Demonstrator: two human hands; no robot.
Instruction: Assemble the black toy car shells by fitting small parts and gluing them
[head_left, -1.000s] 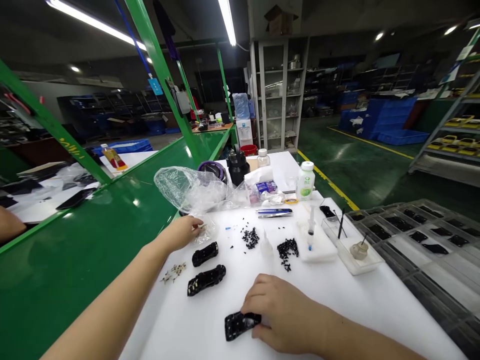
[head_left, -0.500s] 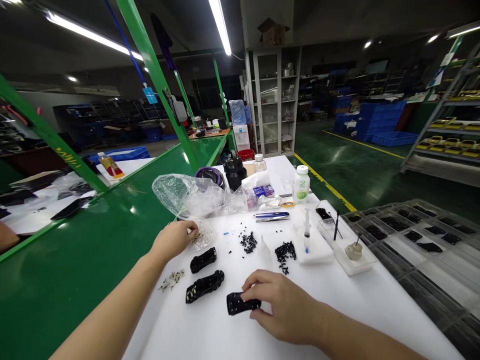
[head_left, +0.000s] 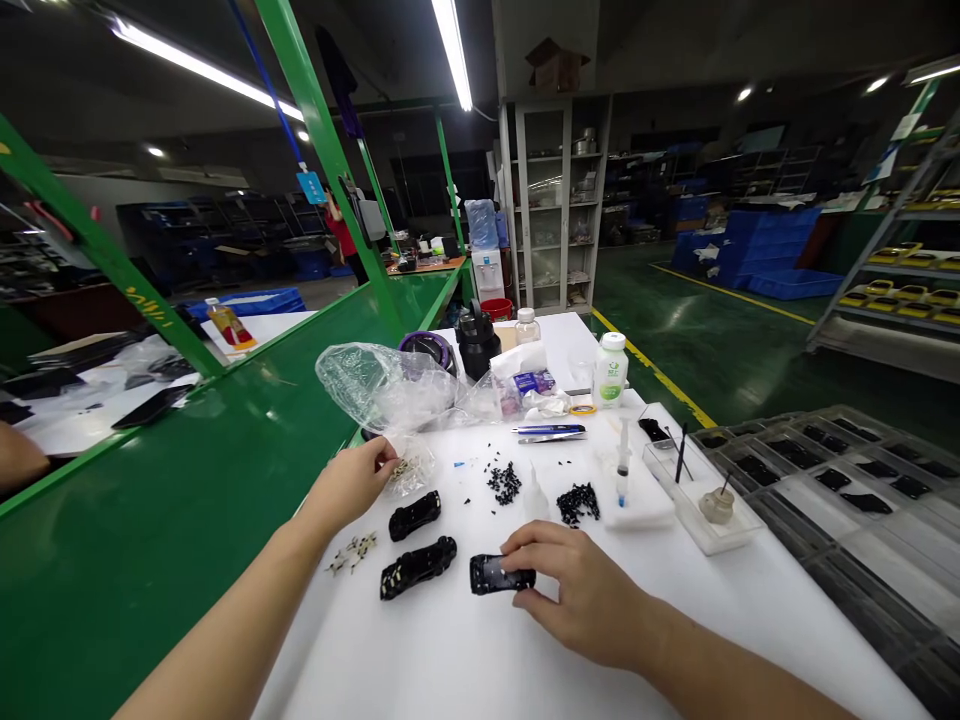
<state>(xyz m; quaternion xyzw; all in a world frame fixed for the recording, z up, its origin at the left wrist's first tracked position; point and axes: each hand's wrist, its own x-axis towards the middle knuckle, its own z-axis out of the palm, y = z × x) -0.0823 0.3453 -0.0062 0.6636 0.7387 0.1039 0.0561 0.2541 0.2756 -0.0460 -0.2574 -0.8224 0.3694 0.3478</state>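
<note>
My right hand (head_left: 574, 590) grips a black model-car part (head_left: 491, 574) by its right end, just over the white table. A shiny greyish panel shows on its upper face. At the mouth of a clear plastic bag (head_left: 421, 478) with small pale parts in it, my left hand (head_left: 358, 485) has its fingers pinched together; whatever is between them is hidden. Two more black model-car parts, a shorter one (head_left: 415, 516) and a longer one (head_left: 418, 567) with pale pieces on it, lie between my hands. Loose pale parts (head_left: 352, 552) are scattered below my left wrist.
Piles of tiny black pieces (head_left: 504, 484) lie mid-table, near a white squeeze bottle (head_left: 535, 500) and tweezers (head_left: 551, 439). A syringe (head_left: 623, 465) rests on a white block (head_left: 641, 508) beside a clear tray (head_left: 720, 540). Behind stand a white bottle (head_left: 611, 370) and a large plastic bag (head_left: 382, 385).
The black part in my right hand has tilted, so its shiny panel now shows, and it has moved slightly up. My left hand stays at the small bag. A person in red appears far back.
</note>
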